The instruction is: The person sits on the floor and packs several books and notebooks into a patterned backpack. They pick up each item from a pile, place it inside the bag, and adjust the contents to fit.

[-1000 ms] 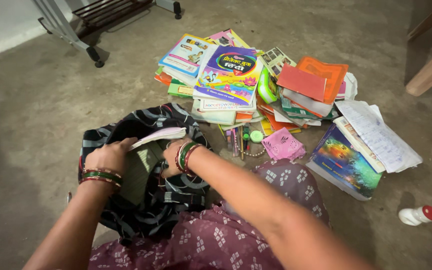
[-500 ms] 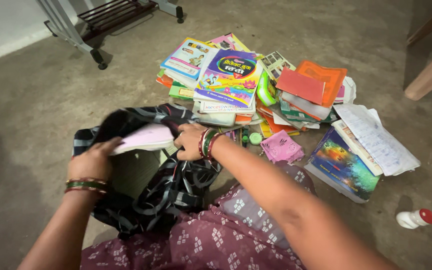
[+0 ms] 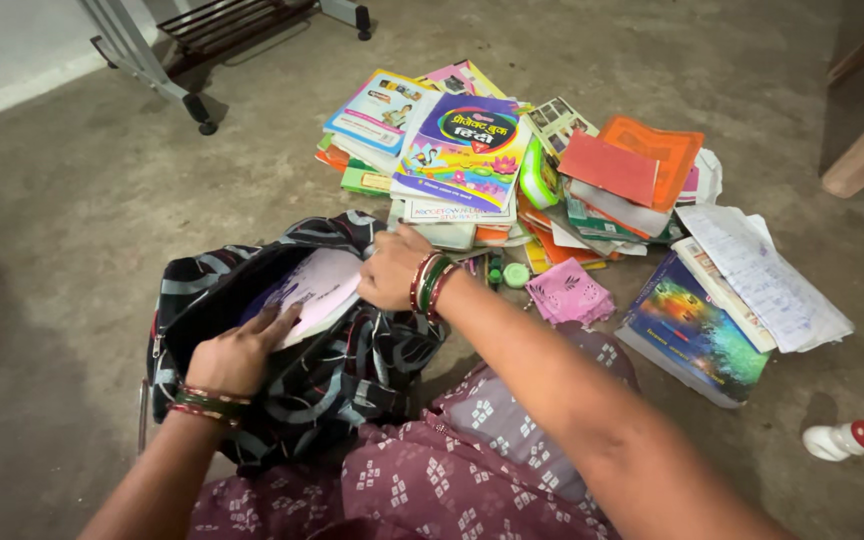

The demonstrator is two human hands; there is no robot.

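Observation:
A black backpack with grey swirls (image 3: pixel 352 365) lies open on the floor in front of my lap. A pale pink notebook (image 3: pixel 317 290) sticks out of its mouth. My right hand (image 3: pixel 392 268) grips the notebook's upper right edge at the bag's rim. My left hand (image 3: pixel 237 352) rests inside the opening, fingers spread flat on the notebook's lower left part. Both wrists carry red and green bangles.
Beyond the bag lies a heap of colourful books (image 3: pixel 462 150), orange folders (image 3: pixel 642 160), loose papers (image 3: pixel 762 275), a pink cloth (image 3: pixel 570 292) and a dark picture book (image 3: pixel 697 335). A white bottle with a red cap (image 3: pixel 844 440) lies at the right. A metal wheeled stand (image 3: pixel 167 50) stands behind.
The pink notebook has come down flatter into the bag's mouth. My left hand moved from the bag's edge onto the notebook; my right hand shifted right along its edge.

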